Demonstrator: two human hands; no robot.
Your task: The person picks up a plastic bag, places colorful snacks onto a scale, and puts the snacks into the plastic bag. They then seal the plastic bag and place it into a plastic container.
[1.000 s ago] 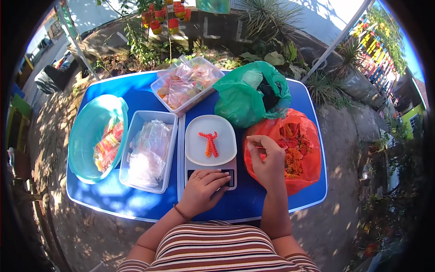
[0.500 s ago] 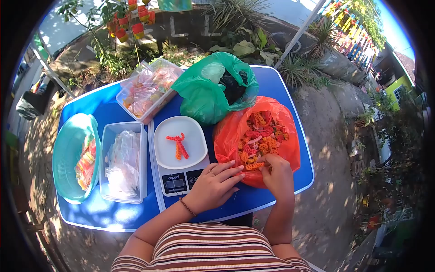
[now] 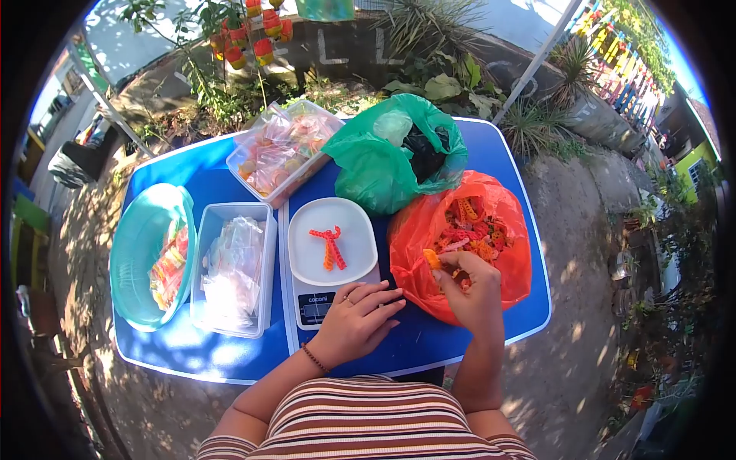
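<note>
Right hand (image 3: 474,285) pinching an orange piece (image 3: 432,259) over the red bag (image 3: 418,290); left hand (image 3: 359,318) palm-down, fingers loosely apart, covering part of the scale (image 3: 305,257). Its panel reads "cocani"; red and orange strips (image 3: 336,251) on top. Wall (image 3: 350,65) behind: white "LL".

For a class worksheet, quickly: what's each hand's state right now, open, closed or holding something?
Left hand: open, nothing visibly held, fingers extended over the scale.
Right hand: closed, pinching an orange piece over the red bag.
</note>
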